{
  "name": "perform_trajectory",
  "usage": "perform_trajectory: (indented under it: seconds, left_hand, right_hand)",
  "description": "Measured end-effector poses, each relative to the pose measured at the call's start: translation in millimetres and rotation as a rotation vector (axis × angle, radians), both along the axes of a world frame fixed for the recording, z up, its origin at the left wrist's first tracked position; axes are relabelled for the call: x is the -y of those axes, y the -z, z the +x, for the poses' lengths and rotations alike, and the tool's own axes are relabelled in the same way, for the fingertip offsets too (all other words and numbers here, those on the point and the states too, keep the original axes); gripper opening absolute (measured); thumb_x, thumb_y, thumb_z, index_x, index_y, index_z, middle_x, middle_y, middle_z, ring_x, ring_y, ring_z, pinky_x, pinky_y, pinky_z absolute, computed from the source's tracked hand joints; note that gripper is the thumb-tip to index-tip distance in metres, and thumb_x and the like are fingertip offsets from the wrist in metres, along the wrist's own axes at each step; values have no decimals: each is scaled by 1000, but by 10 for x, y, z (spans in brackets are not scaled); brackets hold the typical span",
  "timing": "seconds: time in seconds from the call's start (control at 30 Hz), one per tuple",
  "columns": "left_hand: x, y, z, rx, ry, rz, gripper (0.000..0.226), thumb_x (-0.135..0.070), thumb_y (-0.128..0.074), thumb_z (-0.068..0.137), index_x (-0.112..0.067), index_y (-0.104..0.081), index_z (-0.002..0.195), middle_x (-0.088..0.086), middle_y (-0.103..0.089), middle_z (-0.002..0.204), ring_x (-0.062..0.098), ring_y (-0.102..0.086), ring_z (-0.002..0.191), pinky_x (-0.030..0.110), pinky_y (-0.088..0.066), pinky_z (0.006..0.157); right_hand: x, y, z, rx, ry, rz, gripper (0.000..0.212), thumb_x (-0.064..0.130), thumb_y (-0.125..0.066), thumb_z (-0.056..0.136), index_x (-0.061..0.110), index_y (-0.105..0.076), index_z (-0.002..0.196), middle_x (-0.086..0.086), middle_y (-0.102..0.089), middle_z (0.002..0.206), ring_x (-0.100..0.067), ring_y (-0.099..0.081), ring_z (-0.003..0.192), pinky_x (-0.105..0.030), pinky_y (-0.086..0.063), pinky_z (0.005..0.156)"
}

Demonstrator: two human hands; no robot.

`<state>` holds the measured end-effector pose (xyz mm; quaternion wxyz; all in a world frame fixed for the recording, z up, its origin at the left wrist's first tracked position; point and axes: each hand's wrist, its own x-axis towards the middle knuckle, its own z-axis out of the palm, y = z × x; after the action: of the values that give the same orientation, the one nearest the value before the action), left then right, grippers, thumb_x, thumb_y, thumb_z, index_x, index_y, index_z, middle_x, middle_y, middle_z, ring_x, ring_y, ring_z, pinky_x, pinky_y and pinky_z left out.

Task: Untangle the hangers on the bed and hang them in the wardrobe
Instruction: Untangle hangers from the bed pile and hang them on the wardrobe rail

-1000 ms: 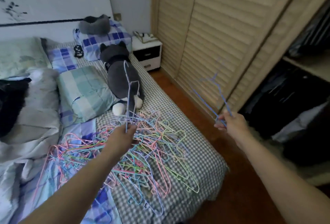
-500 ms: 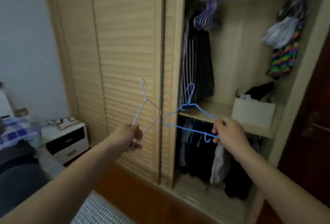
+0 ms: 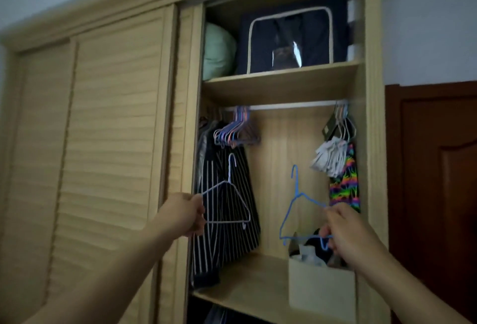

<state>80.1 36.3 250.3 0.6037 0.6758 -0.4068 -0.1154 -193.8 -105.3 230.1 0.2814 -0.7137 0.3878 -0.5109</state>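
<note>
My left hand (image 3: 184, 214) grips the left corner of a pale lilac wire hanger (image 3: 227, 201), held upright in front of a striped garment. My right hand (image 3: 340, 230) grips the right side of a blue wire hanger (image 3: 294, 210), hook pointing up. Both hangers are raised inside the open wardrobe section, below the white rail (image 3: 284, 106). Several coloured hangers (image 3: 236, 134) hang bunched at the rail's left end. The bed is out of view.
A dark striped garment (image 3: 224, 220) hangs at the left, grey and rainbow clothes (image 3: 340, 174) at the right. A beige box (image 3: 321, 290) stands on the lower shelf. The louvred sliding door (image 3: 103, 143) covers the left; a storage bag (image 3: 291, 40) sits on the top shelf.
The view turned from the bed to the wardrobe and tilted upward. Both hands carried their hangers up toward the rail, and the two hangers moved apart.
</note>
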Motion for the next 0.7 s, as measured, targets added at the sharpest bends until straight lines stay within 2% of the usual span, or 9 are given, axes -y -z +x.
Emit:
perform_trajectory:
  seconds: [0.1,0.17,0.27,0.37,0.53,0.6,0.63,0.7]
  left_hand:
    - [565,-252,111,210,-42,-56,43,-27,-41,106,-2,-62,77,10,-62,56,19,-60,43,26,-45,39]
    - [928,-389,237,293,-46,-63,45,-30,-40,106,-2,-62,79,8,-61,57,20,-59,44,32,-50,46]
    - [1528,-558,516,402,-79,-73,46,-33,-39,106,-1,-65,85,7,-58,63,20,-54,50,27,-40,48]
    - [2133,-701,828,431,-51,-113,45,-34,-38,106,-5,-62,82,7,-56,65,22,-52,55,28,-39,52]
    - [3159,-1066,1365,440,7,-207,39,-30,-38,106,-10,-57,79,4,-50,64,22,-47,55,29,-33,52]
    - [3519,-1346,1501,480,11,-263,37,-26,-37,106,-11,-54,76,5,-50,67,29,-53,64,33,-34,55]
    - [3695,-1477,1551,500,2,-283,36,-22,-36,105,-9,-56,78,8,-53,72,35,-58,75,35,-35,59]
    - [3994,-1748,1620,500,-27,-297,34,-17,-35,104,0,-64,95,19,-62,91,40,-61,96,38,-39,68]
  right_hand:
    - [290,-170,146,-37,37,-99,32,26,-41,101,11,-54,75,-13,-61,67,-29,-55,59,-40,-45,60]
    - [423,-311,302,-109,83,-171,33,31,-39,101,11,-54,79,-15,-62,75,-31,-59,69,-41,-48,68]
    - [742,-556,633,-114,145,-265,30,30,-39,102,13,-54,83,-12,-62,82,-25,-58,77,-35,-43,67]
    - [1168,-831,1016,-88,155,-295,26,31,-38,102,15,-54,88,-7,-62,85,-23,-57,79,-35,-42,68]
    - [2025,-1121,1674,-16,187,-320,26,26,-42,99,18,-45,75,-8,-58,75,-29,-56,78,-41,-43,71]
    - [2338,-1180,1818,-4,219,-322,28,24,-42,99,18,-44,72,-7,-55,73,-27,-54,76,-40,-38,67]
    - [2466,-1199,1863,5,229,-316,28,23,-42,99,17,-46,72,-7,-55,73,-27,-54,75,-39,-37,66]
    - [2692,-1262,1984,18,244,-310,27,25,-43,99,16,-50,75,-9,-58,75,-29,-55,74,-39,-40,68]
